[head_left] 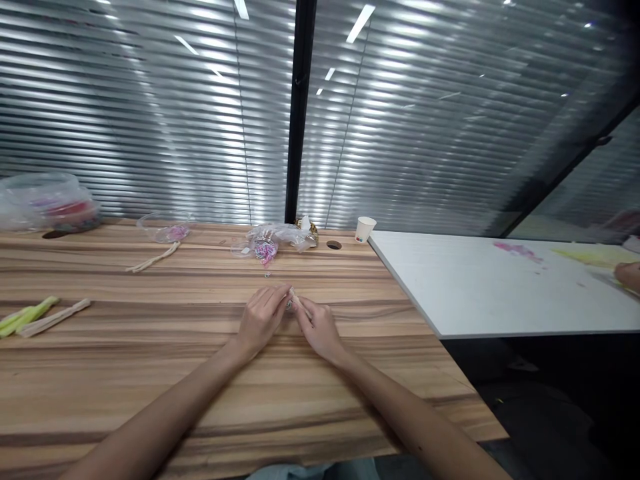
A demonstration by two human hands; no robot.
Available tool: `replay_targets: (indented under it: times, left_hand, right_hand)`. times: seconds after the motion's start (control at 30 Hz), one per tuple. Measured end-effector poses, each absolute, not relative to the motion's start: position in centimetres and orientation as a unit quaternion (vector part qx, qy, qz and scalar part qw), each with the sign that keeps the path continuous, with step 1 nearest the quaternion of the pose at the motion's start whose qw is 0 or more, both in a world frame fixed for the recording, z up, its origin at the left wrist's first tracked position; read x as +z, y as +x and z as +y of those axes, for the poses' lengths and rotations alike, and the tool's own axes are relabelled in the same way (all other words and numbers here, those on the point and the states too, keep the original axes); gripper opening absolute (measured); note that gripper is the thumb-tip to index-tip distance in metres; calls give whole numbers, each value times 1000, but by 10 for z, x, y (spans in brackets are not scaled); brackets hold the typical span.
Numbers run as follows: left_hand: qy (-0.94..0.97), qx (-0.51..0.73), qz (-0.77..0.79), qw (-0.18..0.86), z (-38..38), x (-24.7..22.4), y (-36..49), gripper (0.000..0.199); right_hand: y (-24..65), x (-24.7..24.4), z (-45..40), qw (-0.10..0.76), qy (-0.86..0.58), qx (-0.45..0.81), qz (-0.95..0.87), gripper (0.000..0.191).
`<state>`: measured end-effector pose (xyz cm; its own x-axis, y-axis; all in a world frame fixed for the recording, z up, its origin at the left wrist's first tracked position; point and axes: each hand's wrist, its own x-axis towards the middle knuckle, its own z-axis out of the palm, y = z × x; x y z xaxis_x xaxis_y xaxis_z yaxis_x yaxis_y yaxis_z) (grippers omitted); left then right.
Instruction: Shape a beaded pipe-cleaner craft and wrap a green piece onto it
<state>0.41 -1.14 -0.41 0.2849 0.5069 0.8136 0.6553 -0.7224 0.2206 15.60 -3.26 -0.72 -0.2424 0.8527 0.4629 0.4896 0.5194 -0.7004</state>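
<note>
Pale strand point(295, 299), a short stub of it showing, sits right in the grip, pinched between the closed fingertips of the left hand point(261, 318) and the right hand point(321, 331); a tiny shiny piece point(289, 305) shows just under the left fingertips, too blurred to identify. Good handling here would likely mean bracing both wrists on the wood-grain table point(300, 413), keeping the pinch close to the strand's tip, and letting one hand steady while the other makes small adjustments. Of the containers, the largest is a clear plastic bag point(47, 193), far to the left of the grip and beyond it, with red and purple contents I cannot make out. Straight beyond the grip lies a crumpled clear packet point(280, 232), with pink, white and grey beadlike pieces point(265, 250) at its near side. Left of that, a clear tub point(153, 227) holds a little pink material. Smallest is a paper cup point(365, 229), beyond the grip to the right, its inside hidden.
</note>
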Motion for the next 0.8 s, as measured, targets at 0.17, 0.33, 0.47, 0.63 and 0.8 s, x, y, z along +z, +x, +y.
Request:
replay_targets:
  times: [0.17,0.33,0.47,0.63,0.8]
  left_hand:
    - [-787,-489,-372,59,-13,-3,6,21]
    - [-714,-551,-430,-45,-18,4,12,20]
    - [-661,-565,-460,-177,-18,5,15,31]
    - [-621,-552,-461,-313,-14,-1,15,36]
    - [-558,-565,-448,-411,-12,4,18,42]
  right_hand:
    - [155,-4,-35,427,-447,208,-758,28]
    - [154,0,-37,432,-432,234,-756,29]
    - [154,3,-39,435,-428,245,-753,30]
    - [154,3,-39,439,-420,243,-757,31]
    - [155,1,-37,431,-418,243,-762,31]
